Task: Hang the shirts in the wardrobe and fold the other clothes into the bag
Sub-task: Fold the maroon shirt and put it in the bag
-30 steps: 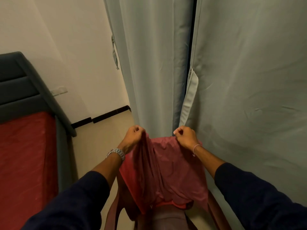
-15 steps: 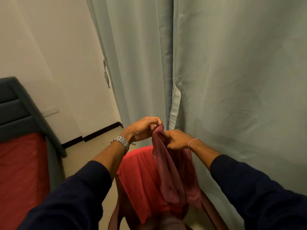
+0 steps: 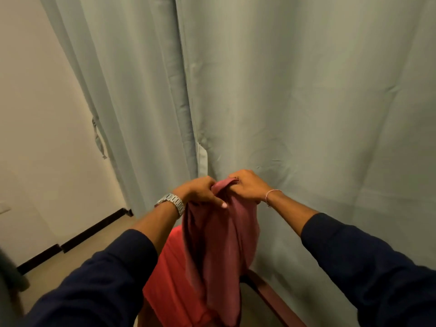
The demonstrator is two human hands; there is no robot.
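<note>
maroon garment (image 3: 219,244), grey curtain (image 3: 283,90), cream wall (image 3: 35,114)

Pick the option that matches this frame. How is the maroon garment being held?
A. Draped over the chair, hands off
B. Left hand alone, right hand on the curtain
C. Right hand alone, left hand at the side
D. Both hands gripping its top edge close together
D: the left hand and the right hand both grip the top of the maroon garment, which hangs down between them.
</note>
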